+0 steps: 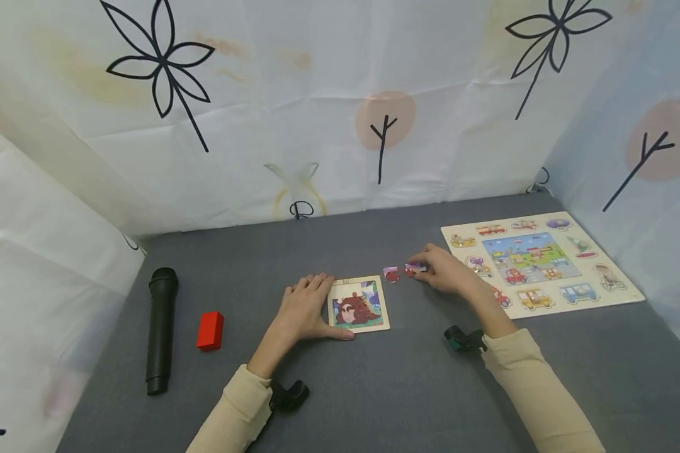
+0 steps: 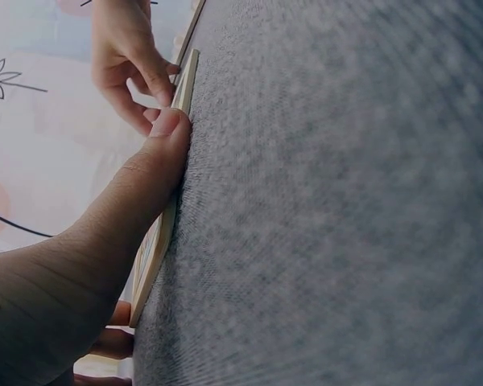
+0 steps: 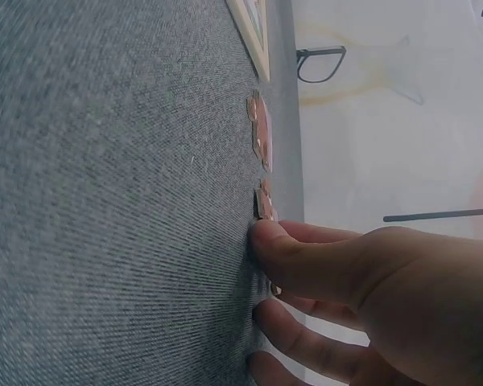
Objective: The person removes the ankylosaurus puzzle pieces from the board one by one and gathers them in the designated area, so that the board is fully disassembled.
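Observation:
A small square wooden jigsaw tray (image 1: 385, 311) lies flat on the grey table, partly filled with a dark red animal picture; bare wood shows along its upper part. My left hand (image 1: 303, 308) holds it at the left, thumb along the near edge and fingers at the far left corner. To the right of the tray, my right hand (image 1: 444, 270) pinches a pink and red puzzle piece (image 1: 411, 270) between thumb and index finger, low at the tabletop. The fingers partly hide that piece. Between it and the tray lies another puzzle piece (image 1: 391, 275), untouched.
A large wooden picture board (image 1: 532, 257) with vehicle shapes lies at the right, beyond my right forearm. On the left are a black microphone (image 1: 161, 330) and a red block (image 1: 210, 331). White patterned cloth (image 1: 328, 126) walls the back and sides.

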Motion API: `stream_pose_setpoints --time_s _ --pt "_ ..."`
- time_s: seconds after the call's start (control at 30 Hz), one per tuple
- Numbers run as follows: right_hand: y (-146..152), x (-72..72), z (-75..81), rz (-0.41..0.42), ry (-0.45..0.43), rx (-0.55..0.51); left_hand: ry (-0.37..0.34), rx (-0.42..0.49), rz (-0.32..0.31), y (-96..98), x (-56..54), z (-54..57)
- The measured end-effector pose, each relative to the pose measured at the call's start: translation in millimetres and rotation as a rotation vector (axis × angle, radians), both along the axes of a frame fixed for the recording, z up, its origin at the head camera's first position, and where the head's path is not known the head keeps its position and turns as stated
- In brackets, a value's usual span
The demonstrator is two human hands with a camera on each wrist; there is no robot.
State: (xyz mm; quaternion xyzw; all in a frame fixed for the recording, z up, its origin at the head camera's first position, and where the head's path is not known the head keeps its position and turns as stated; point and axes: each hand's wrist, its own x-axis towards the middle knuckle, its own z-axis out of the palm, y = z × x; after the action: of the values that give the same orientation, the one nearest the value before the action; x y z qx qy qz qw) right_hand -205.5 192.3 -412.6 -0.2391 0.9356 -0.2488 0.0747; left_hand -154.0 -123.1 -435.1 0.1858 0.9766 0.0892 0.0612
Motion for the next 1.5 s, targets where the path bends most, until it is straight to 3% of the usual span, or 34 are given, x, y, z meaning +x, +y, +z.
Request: stream_pose_setpoints --time_s 0.4,0.7,1.0,1.5 --pt "0 -0.5 -1.3 -0.019 -0.032 0.035 -0.001 -0.010 0.006 0.3 0.4 1.2" --pt "-5 2.7 3.9 -0.017 0.028 0.022 -0.001 -0.008 0.007 0.2 1.0 1.4" --pt "-28 7.9 10.2 0.011 0.044 -0.015 0.003 -0.003 0.005 0.1 -0.3 0.0" --pt "-69 19.2 4.3 0.108 0.007 -0.027 0.006 -0.003 -0.005 -0.7 -0.3 -0.8"
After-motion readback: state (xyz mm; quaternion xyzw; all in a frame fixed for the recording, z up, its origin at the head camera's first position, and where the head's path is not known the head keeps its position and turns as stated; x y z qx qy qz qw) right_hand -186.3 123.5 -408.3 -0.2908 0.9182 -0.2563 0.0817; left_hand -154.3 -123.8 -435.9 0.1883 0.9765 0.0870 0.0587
